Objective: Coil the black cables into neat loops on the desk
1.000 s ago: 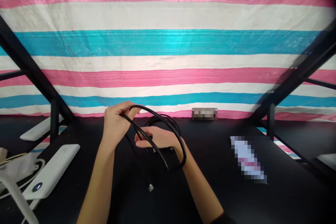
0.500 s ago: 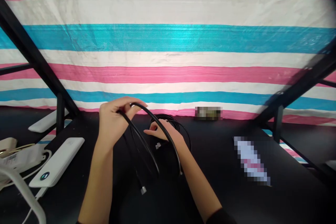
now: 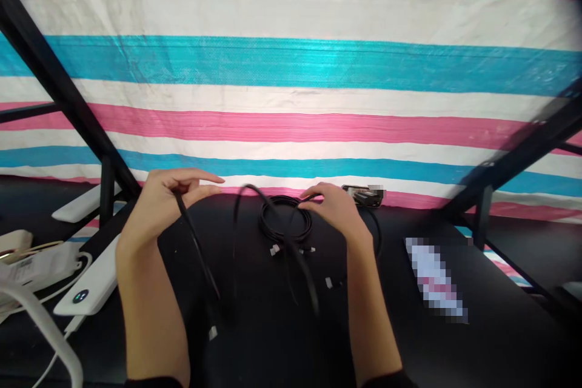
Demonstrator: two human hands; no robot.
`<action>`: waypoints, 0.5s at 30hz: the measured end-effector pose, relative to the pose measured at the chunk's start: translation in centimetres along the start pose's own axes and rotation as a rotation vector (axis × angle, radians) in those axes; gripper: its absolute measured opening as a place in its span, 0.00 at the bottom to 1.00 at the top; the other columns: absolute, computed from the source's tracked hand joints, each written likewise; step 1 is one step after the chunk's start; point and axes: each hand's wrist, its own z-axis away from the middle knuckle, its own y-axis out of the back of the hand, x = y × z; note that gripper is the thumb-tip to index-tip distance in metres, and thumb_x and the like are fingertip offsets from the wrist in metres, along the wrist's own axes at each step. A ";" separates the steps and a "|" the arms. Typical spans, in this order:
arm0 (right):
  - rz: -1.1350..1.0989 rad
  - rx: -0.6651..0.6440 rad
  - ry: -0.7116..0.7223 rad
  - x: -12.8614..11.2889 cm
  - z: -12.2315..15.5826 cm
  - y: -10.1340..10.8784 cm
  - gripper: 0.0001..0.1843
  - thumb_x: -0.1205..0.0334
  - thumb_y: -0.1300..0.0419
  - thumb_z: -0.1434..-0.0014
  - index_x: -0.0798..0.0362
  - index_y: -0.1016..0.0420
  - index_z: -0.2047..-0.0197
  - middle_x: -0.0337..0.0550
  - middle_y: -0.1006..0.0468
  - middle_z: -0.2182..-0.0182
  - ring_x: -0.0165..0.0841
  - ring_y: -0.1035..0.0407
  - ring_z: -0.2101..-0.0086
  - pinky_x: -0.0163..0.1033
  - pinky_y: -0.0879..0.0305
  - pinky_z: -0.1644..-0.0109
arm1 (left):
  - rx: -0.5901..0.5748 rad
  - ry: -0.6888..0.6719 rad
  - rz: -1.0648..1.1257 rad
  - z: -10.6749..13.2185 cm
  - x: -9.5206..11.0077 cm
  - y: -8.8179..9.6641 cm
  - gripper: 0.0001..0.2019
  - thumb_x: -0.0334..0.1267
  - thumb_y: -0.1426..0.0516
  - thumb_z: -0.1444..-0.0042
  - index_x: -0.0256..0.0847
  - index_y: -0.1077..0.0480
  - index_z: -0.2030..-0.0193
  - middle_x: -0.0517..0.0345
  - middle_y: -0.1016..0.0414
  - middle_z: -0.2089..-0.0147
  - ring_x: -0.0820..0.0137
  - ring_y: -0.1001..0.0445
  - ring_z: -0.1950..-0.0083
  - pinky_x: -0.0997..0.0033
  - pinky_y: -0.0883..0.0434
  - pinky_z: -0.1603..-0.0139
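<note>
My left hand (image 3: 166, 201) is raised above the black table (image 3: 491, 327) and pinches a black cable (image 3: 196, 248) between thumb and fingers. That cable hangs down to a silver plug (image 3: 212, 333) near the front. A blurred loop of it arcs across to the right. My right hand (image 3: 339, 213) is palm down at the right rim of a coil of black cables (image 3: 284, 225), its fingertips closed on a strand there. Loose plug ends (image 3: 274, 250) lie on the table just in front of the coil.
A white power bank (image 3: 97, 276) lies at the left, with a second white slab (image 3: 77, 209) behind it and white cables with a charger (image 3: 36, 260). Black frame struts (image 3: 68, 97) slant at both sides. A striped tarp (image 3: 291, 73) hangs behind. A blurred label (image 3: 434, 279) lies on the right.
My hands have drawn apart: the left moved left with the cable, the right moved right and back to the coil's rim. The loop has swung down and spread out.
</note>
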 end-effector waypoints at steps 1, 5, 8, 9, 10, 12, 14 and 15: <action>-0.004 0.117 -0.031 0.1 0.0 0.4 0.09 0.54 0.38 0.46 0.49 0.19 0.66 0.42 0.21 0.66 0.36 0.29 0.63 0.38 0.40 0.61 | -0.051 0.012 -0.006 0.1 0.1 0.1 0.05 0.41 0.34 0.57 0.45 0.21 0.72 0.66 0.51 0.85 0.78 0.53 0.82 0.74 0.54 0.83; -0.093 0.526 -0.216 1.0 0.5 2.3 0.26 0.45 0.51 0.38 0.55 0.19 0.67 0.43 0.28 0.80 0.32 0.36 0.77 0.37 0.44 0.70 | -0.302 0.097 -0.032 0.3 -0.1 0.7 0.08 0.40 0.34 0.59 0.45 0.21 0.69 0.67 0.53 0.82 0.79 0.53 0.80 0.76 0.48 0.81; -0.264 0.556 -0.334 2.0 1.3 3.7 0.26 0.40 0.45 0.44 0.56 0.21 0.72 0.40 0.32 0.83 0.28 0.41 0.81 0.35 0.49 0.78 | -0.487 0.179 -0.017 0.1 -0.9 1.3 0.10 0.37 0.34 0.60 0.45 0.20 0.66 0.67 0.52 0.81 0.78 0.50 0.79 0.77 0.43 0.79; -0.353 0.504 -0.387 2.3 1.7 4.2 0.25 0.40 0.41 0.48 0.56 0.22 0.73 0.39 0.33 0.84 0.27 0.44 0.83 0.34 0.53 0.81 | -0.547 0.203 0.000 0.1 -1.2 1.5 0.12 0.36 0.34 0.60 0.46 0.20 0.65 0.67 0.50 0.81 0.78 0.49 0.79 0.77 0.41 0.79; -0.443 0.435 -0.431 2.5 2.1 4.7 0.23 0.40 0.38 0.51 0.56 0.22 0.71 0.38 0.34 0.83 0.25 0.47 0.84 0.33 0.56 0.84 | -0.616 0.224 0.011 0.0 -1.4 1.7 0.14 0.36 0.34 0.61 0.46 0.20 0.63 0.67 0.49 0.80 0.78 0.47 0.79 0.77 0.40 0.78; -0.604 0.316 -0.452 2.5 2.9 5.8 0.23 0.45 0.32 0.57 0.54 0.21 0.64 0.35 0.34 0.82 0.21 0.53 0.85 0.30 0.62 0.86 | -0.761 0.236 0.016 -0.1 -1.7 2.1 0.18 0.34 0.33 0.62 0.48 0.20 0.59 0.67 0.49 0.79 0.78 0.47 0.78 0.78 0.41 0.79; -0.752 0.292 -0.416 2.2 3.7 6.8 0.28 0.51 0.29 0.59 0.49 0.23 0.53 0.33 0.34 0.80 0.19 0.56 0.85 0.28 0.64 0.87 | -0.888 0.212 0.022 -0.1 -1.7 2.4 0.24 0.34 0.32 0.64 0.49 0.22 0.55 0.68 0.52 0.78 0.79 0.51 0.78 0.79 0.44 0.81; -0.826 0.310 -0.404 2.0 4.0 7.3 0.31 0.53 0.29 0.59 0.47 0.25 0.49 0.33 0.34 0.78 0.18 0.55 0.85 0.27 0.65 0.88 | -0.938 0.196 0.030 -0.1 -1.7 2.5 0.25 0.34 0.31 0.64 0.49 0.22 0.54 0.68 0.52 0.79 0.79 0.53 0.78 0.79 0.47 0.82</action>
